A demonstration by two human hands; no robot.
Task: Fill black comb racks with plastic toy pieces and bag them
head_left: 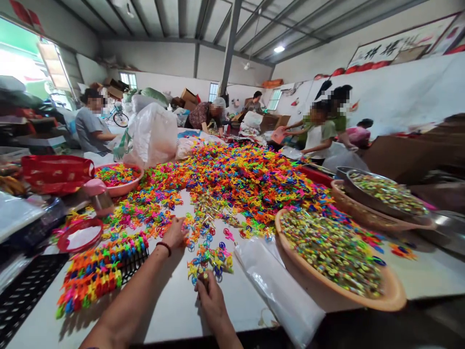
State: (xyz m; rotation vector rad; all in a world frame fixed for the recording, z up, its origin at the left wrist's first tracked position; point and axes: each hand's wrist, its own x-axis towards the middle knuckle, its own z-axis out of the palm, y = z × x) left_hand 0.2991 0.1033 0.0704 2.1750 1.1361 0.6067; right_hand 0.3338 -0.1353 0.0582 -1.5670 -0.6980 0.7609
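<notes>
My left hand [175, 234], with a dark bracelet at its wrist, reaches over the white table to the near edge of a big heap of bright small plastic pieces [243, 174]. Its fingers are bent together at the pieces; what they pinch is too small to name. Closer to me, my right hand [211, 296] is closed, thumb against fingers, just at the front of a small cluster of plastic wheel-shaped pieces [209, 257]. Whatever lies in its grip is mostly hidden. Between the hands and the heap lie loose wheels and short pale sticks [210, 209].
Rows of joined colourful pieces [98, 271] stand on a black rack at left, by a red dish [80, 234] and a pink-lidded jar [99, 196]. At right are a clear plastic bag [279, 286] and an orange basin [394, 295] of small wrapped items. Several people work behind the heap.
</notes>
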